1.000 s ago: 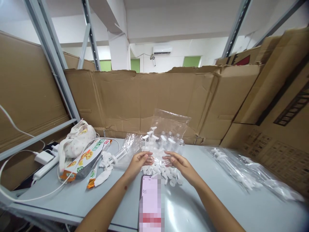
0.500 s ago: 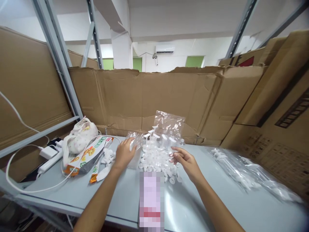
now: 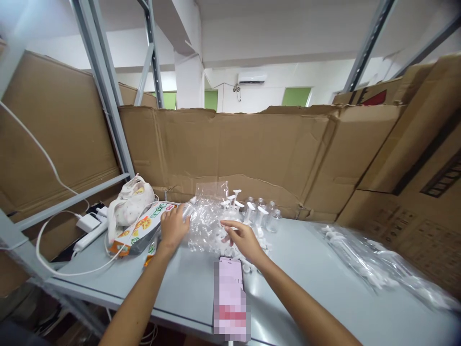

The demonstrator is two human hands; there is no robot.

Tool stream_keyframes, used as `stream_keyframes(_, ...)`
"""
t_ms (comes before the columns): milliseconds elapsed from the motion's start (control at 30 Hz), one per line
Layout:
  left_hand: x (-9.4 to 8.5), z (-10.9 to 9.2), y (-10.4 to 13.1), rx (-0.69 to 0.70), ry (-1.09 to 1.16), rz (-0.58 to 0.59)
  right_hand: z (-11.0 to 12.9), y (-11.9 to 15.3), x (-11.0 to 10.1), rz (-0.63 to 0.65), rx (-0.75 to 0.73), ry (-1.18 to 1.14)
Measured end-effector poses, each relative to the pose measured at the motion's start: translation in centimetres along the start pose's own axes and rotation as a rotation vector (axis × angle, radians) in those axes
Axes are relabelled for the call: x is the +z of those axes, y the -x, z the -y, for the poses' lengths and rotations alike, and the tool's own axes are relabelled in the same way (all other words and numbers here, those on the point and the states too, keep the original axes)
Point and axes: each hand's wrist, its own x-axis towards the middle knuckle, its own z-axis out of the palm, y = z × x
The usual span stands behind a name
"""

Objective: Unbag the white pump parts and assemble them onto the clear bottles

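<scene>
The person's left hand (image 3: 174, 229), left of centre in the lower half of the frame, has its fingers loosely bent beside a clear, ridged plastic bottle with a white top (image 3: 188, 209); from here I can't tell whether it grips that or merely touches it. The right hand (image 3: 243, 239), nearer the middle, is half curled, thumb and forefinger apart, at the right edge of a crinkled, see-through plastic bag (image 3: 205, 223); whether it pinches the film I can't make out either. That bag spreads between the two hands, at the centre of the frame. Just right of it stand white plastic pump heads (image 3: 261, 211), with small white plastic pieces (image 3: 264, 246) scattered below them and clear, rounded bottles (image 3: 274, 221) behind. Below the right hand, bottom centre, a pink-screened phone (image 3: 230, 276) lies on the smooth grey counter (image 3: 306, 293), part of it blurred out. Outward to the left sit a white-and-orange printed carton (image 3: 158, 211) and a pale, spotted cloth bag (image 3: 131, 206), with a white power strip (image 3: 90, 238) beyond. On the right side lie long clear plastic packets of white parts (image 3: 355, 259). Brown cardboard panels (image 3: 252, 149) wall the back, and a white air conditioner (image 3: 252, 78) hangs at upper centre.
</scene>
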Motion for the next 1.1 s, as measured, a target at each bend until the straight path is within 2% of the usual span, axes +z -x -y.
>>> stream_keyframes(100, -1.9, 0.6, -0.5, -0.142, 0.124, -0.076, -0.4, -1.5, 1.8, 0.106, 0.069, 0.040)
stream_keyframes(200, -3.0, 1.3, -0.5, -0.181, 0.241, -0.129, -1.2, -2.8, 3.4, 0.132, 0.099, 0.083)
stream_keyframes(300, -3.0, 1.8, -0.3, -0.155, 0.352, -0.121, -2.0, -4.0, 4.7, 0.138, 0.120, 0.167)
stream_keyframes(433, -2.3, 1.9, -0.2, -0.153, 0.585, -0.027, -2.8, -4.7, 5.2, 0.120, 0.118, 0.361)
stream_keyframes(567, -1.6, 1.0, -0.3, -0.200, 0.880, 0.029, -2.5, -4.0, 4.8, 0.062, 0.047, 0.593)
stream_keyframes(667, -1.9, -0.3, -0.2, -0.263, 1.122, 0.110, -1.4, -2.7, 4.5, 0.031, -0.016, 0.708)
stream_keyframes(733, -2.5, -1.3, 0.1, -0.283, 1.287, 0.218, -0.7, -1.8, 4.3, 0.004, -0.156, 0.802)
stream_keyframes(800, -3.2, -2.5, 0.6, -0.278, 1.412, 0.362, -0.3, -1.2, 4.0, -0.048, -0.385, 0.924)
stream_keyframes(867, -3.9, -3.6, 1.1, -0.229, 1.453, 0.527, -0.3, -0.9, 3.4, -0.110, -0.587, 1.022)
stream_keyframes(933, -4.4, -4.7, 1.4, -0.146, 1.432, 0.626, -0.3, -0.8, 2.5, -0.157, -0.673, 1.056)
stream_keyframes(1000, -4.5, -5.5, 1.5, -0.087, 1.411, 0.648, -0.4, -0.6, 1.3, -0.199, -0.688, 1.049)
stream_keyframes(1100, -4.0, -6.4, 1.1, -0.074, 1.417, 0.629, -0.1, -0.1, -0.7, -0.246, -0.634, 0.933)
